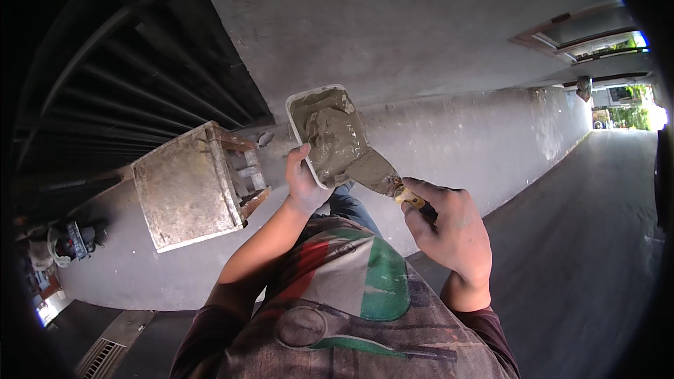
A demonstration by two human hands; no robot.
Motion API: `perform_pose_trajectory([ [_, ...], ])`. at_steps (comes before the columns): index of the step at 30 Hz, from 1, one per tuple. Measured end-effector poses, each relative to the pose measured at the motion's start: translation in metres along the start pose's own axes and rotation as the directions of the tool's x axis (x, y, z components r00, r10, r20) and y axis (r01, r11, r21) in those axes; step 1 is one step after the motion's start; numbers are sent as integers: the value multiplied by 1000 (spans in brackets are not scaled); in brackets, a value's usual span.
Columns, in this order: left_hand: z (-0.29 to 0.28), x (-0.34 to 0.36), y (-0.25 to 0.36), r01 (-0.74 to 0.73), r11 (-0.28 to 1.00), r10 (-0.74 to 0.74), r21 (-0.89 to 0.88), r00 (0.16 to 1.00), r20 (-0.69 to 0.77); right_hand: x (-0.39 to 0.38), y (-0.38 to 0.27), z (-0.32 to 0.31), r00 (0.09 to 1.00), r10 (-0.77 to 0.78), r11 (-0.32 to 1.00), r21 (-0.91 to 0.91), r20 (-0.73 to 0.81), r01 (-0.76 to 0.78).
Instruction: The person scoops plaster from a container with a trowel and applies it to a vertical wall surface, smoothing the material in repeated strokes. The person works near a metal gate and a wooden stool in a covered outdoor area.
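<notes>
My left hand (303, 181) grips the near left side of a white rectangular tub (292, 118), thumb over its rim. Wet grey-green plaster (330, 133) fills much of the tub, heaped unevenly, with smears on the walls. My right hand (449, 221) is closed round the yellowish handle of a putty knife (375, 170), forefinger stretched along it. The knife's wide blade is coated with the same plaster and reaches over the tub's near right edge. How far the blade goes into the plaster, I cannot tell.
A worn wooden stool or small table (186, 189) stands at the left, close to my left arm. Behind it is a dark ribbed shutter or gate (140, 63). A grey wall (421, 28) rises ahead, with a framed window (583, 28) at far right. A floor grate (102, 358) lies lower left.
</notes>
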State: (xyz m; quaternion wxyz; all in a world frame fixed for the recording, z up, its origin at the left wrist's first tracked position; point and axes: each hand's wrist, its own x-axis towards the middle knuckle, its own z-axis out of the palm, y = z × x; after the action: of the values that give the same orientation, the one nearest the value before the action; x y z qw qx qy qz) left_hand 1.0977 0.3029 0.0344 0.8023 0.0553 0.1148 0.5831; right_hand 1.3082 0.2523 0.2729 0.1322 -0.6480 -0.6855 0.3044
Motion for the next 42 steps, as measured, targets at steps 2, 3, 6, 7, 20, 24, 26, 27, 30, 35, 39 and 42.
perform_pose_trajectory([
  [2,0,6,-5,12,1000,-12,-22,1000,-4,4,4,-3,1000,-4,998,-61,8,5],
  [3,0,8,-8,17,1000,-17,-26,1000,-16,6,5,-4,1000,12,997,-82,19,-10],
  [6,-3,14,-18,22,999,-23,-44,999,-22,13,6,-6,998,51,989,-141,49,-43],
  [7,-4,15,-21,21,998,-22,-52,1000,-22,16,6,-6,997,58,986,-159,55,-48],
  [20,-6,25,-39,216,974,-215,-63,976,30,52,27,-50,962,-265,862,-464,-72,203],
  [24,-11,22,-43,302,949,-297,-94,953,65,89,39,-50,929,-368,754,-575,33,319],
  [26,-7,23,-47,337,936,-332,-106,941,60,98,39,-40,904,-416,682,-624,97,381],
  [27,-6,24,-50,337,936,-334,-100,942,46,103,33,-33,888,-437,644,-639,142,419],
  [30,8,30,-64,245,968,-246,-46,969,-31,96,26,-16,841,-502,615,-601,202,511],
  [35,21,38,-56,144,983,-147,-118,989,-18,64,15,-12,858,-386,564,-649,339,511],
  [39,26,41,-45,143,978,-141,-151,990,27,42,19,-30,838,-467,562,-637,282,527],
  [42,30,43,-45,158,976,-158,-150,987,13,44,13,-49,838,-453,556,-639,303,531],
])
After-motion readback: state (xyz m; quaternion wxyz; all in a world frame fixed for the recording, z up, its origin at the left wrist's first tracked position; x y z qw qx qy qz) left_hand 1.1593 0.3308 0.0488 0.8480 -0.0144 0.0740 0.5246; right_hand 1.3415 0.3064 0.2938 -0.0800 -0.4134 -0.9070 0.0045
